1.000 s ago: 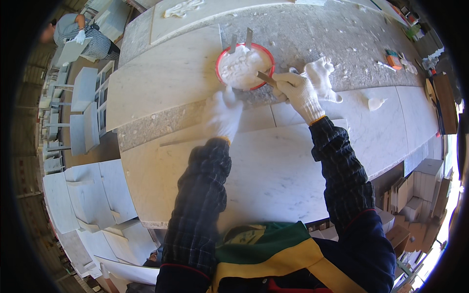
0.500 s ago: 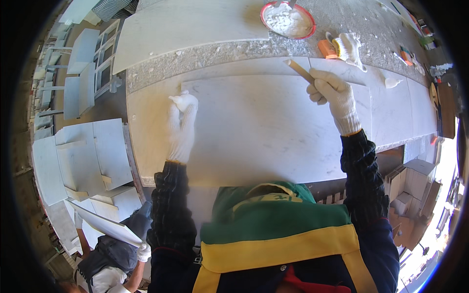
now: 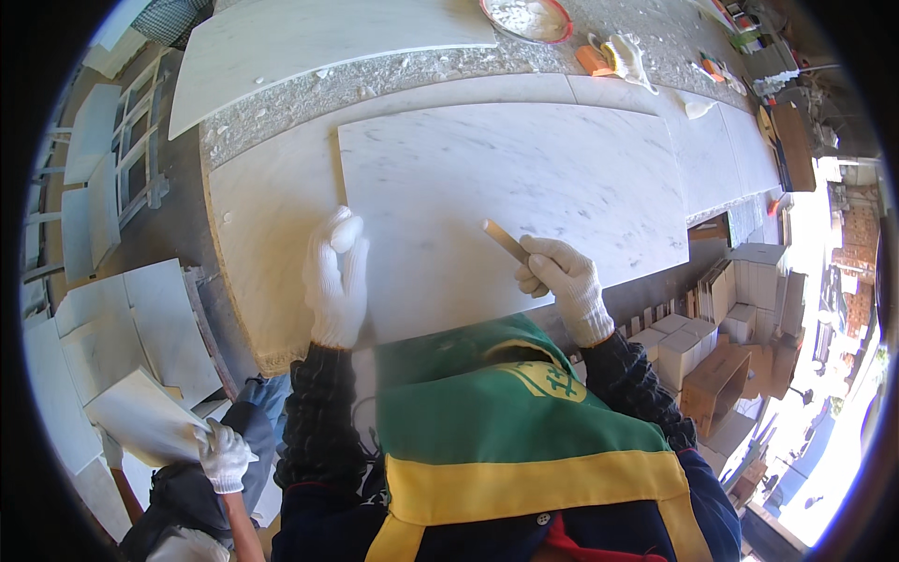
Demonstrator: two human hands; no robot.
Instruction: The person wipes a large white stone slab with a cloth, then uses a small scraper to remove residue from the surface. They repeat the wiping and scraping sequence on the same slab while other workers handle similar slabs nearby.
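Grips a flat, narrow, brownish scraper in the white-gloved right hand, above a grey-veined white marble slab on the rough grey bench; holds a rounded white lump in the white-gloved left hand, by the slab's left edge.

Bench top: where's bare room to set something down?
Widest: far half of the top slab, between its far edge and the flat tool in the right hand. Also the far-left slab, bordered by the gritty strip and, rightward, the bowl. Crowded: around bowl, orange block and loose glove; near side, by left hand and green apron.
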